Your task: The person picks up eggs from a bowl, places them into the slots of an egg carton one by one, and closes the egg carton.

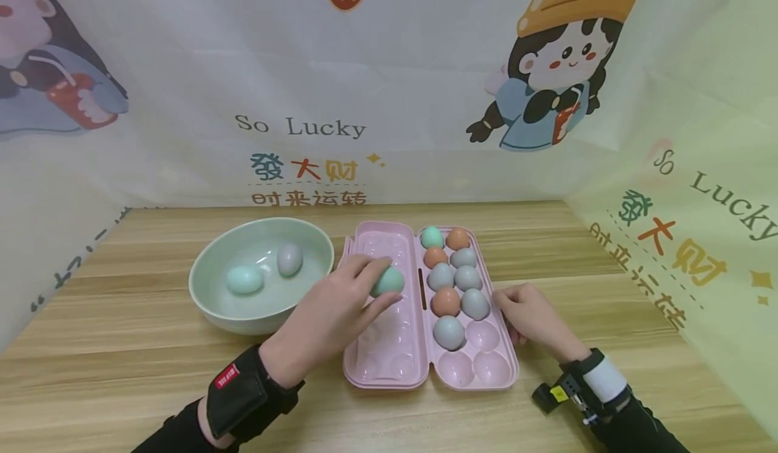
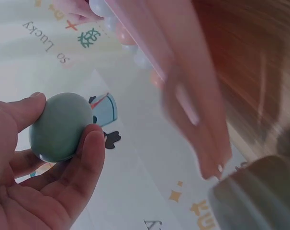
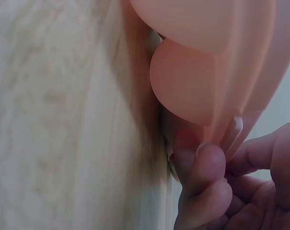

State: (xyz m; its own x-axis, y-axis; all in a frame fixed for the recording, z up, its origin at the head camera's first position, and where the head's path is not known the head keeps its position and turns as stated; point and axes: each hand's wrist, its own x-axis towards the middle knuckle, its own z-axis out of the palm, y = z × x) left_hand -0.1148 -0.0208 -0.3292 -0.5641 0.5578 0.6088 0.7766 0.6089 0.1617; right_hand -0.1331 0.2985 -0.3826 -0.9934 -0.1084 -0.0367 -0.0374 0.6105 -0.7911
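Observation:
My left hand (image 1: 331, 308) pinches a green egg (image 1: 389, 281) between thumb and fingertips, above the open lid of a pink egg carton (image 1: 383, 355). In the left wrist view the egg (image 2: 61, 127) sits clear of the carton, fingers around its sides. At the carton's right edge, my right hand (image 1: 536, 316) grips the rim. The right wrist view has its curled fingers (image 3: 209, 165) against the underside of the rim, beside the rounded cups. Brown, grey-blue and green eggs fill the far cups; three near cups hold none.
A pale green bowl (image 1: 209, 311) stands left of the carton, holding a light green egg (image 1: 244, 280) and a greyish egg (image 1: 290, 260). Both rest on a wood-grain table (image 1: 121, 372). A printed white sheet (image 1: 413, 102) rises behind and at the sides.

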